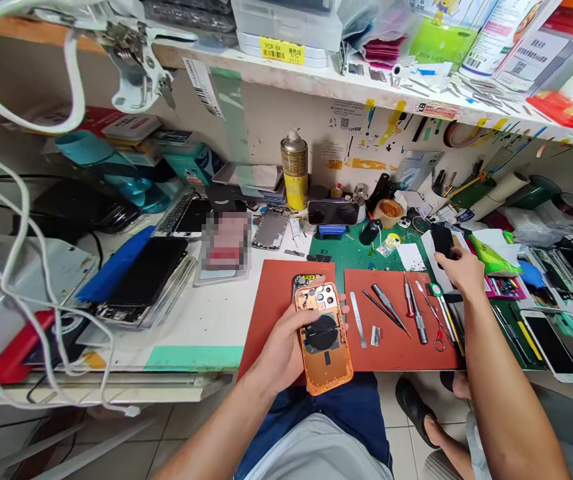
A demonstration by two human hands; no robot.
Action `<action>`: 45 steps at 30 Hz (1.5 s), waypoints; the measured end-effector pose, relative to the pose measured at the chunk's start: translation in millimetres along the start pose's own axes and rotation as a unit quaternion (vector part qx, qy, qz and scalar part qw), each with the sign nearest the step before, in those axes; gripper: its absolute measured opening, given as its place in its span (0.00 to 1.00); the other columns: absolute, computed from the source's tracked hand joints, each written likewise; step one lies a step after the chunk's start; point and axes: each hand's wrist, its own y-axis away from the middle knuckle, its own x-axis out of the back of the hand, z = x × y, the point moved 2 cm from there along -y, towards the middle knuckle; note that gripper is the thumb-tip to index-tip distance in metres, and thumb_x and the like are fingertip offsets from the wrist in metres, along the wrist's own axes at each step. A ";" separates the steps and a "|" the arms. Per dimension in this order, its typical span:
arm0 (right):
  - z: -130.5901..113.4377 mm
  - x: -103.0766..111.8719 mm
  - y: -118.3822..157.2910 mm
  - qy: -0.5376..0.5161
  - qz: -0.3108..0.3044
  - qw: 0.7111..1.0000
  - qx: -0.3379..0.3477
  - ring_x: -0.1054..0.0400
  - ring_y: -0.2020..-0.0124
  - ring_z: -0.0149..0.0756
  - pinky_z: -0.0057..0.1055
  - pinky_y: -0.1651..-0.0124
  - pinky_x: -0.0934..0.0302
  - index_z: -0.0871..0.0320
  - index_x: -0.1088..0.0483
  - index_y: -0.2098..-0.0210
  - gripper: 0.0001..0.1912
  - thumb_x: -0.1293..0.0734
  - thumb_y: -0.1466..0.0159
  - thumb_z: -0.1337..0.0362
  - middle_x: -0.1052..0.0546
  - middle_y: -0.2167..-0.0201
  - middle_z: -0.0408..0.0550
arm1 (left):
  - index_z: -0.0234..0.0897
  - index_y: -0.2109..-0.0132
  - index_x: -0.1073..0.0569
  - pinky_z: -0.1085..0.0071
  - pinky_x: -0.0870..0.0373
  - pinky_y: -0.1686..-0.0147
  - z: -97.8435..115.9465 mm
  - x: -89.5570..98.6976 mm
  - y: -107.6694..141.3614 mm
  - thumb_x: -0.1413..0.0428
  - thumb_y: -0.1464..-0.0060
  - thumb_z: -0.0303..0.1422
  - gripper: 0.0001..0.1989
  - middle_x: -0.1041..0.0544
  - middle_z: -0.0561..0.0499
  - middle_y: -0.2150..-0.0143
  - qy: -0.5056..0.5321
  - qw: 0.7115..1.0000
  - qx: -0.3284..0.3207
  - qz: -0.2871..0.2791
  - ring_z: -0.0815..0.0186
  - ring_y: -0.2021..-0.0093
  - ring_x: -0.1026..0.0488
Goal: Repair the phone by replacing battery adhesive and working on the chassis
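"What does your left hand (282, 347) hold?"

"The orange phone housing (327, 377), over the red mat's (266, 307) front edge; grip its rim, off the charging coil (322, 337)."

"Your right hand (466, 270)?"

"Touching a black object (442, 239); I can't tell whether it's gripped. Use light fingertips."

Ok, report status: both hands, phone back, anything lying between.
Left hand: holding orange phone back. Right hand: fingers on black object. Between them: tweezers, screwdrivers on red mat.
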 end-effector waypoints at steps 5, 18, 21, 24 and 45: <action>-0.3 3.4 3.0 -0.024 0.029 0.999 0.030 0.22 0.53 0.61 0.52 0.45 0.31 0.62 0.19 0.48 0.34 0.27 0.42 0.41 0.16 0.56 0.63 | 0.52 0.19 0.47 0.52 0.20 0.43 -4.3 -0.9 -0.2 0.32 0.53 0.18 0.60 0.19 0.39 0.36 -0.050 0.999 -0.013 0.014 0.44 0.39 0.18; -54.9 24.8 190.1 -0.164 0.200 0.937 0.234 0.24 0.42 0.53 0.52 0.37 0.31 0.57 0.20 0.49 0.15 0.30 0.26 0.53 0.17 0.45 0.59 | 0.51 0.20 0.45 0.50 0.20 0.40 -11.6 -7.5 -4.4 0.29 0.48 0.26 0.54 0.19 0.39 0.35 -0.092 0.993 -0.057 0.046 0.45 0.39 0.18; -60.2 24.6 220.1 -0.190 0.189 0.932 0.243 0.24 0.42 0.53 0.55 0.38 0.29 0.56 0.20 0.48 0.13 0.29 0.26 0.57 0.17 0.45 0.59 | 0.50 0.21 0.43 0.51 0.21 0.40 -11.8 -7.6 -4.9 0.29 0.47 0.27 0.52 0.20 0.40 0.34 -0.103 0.991 -0.067 0.049 0.45 0.38 0.19; -62.0 24.5 239.5 -0.209 0.166 0.930 0.253 0.24 0.42 0.52 0.55 0.39 0.29 0.55 0.20 0.47 0.11 0.29 0.27 0.59 0.17 0.45 0.57 | 0.50 0.20 0.45 0.51 0.21 0.40 -12.1 -6.6 -5.1 0.29 0.46 0.28 0.54 0.18 0.40 0.36 -0.111 0.990 -0.064 0.060 0.46 0.40 0.18; -28.3 19.5 51.0 -0.046 0.076 0.996 0.022 0.25 0.45 0.67 0.59 0.39 0.34 0.65 0.23 0.47 0.33 0.28 0.39 0.44 0.18 0.50 0.72 | 0.46 0.24 0.35 0.48 0.19 0.44 -11.5 -9.2 10.1 0.43 0.32 0.47 0.34 0.17 0.41 0.38 0.006 0.998 0.028 0.058 0.45 0.43 0.16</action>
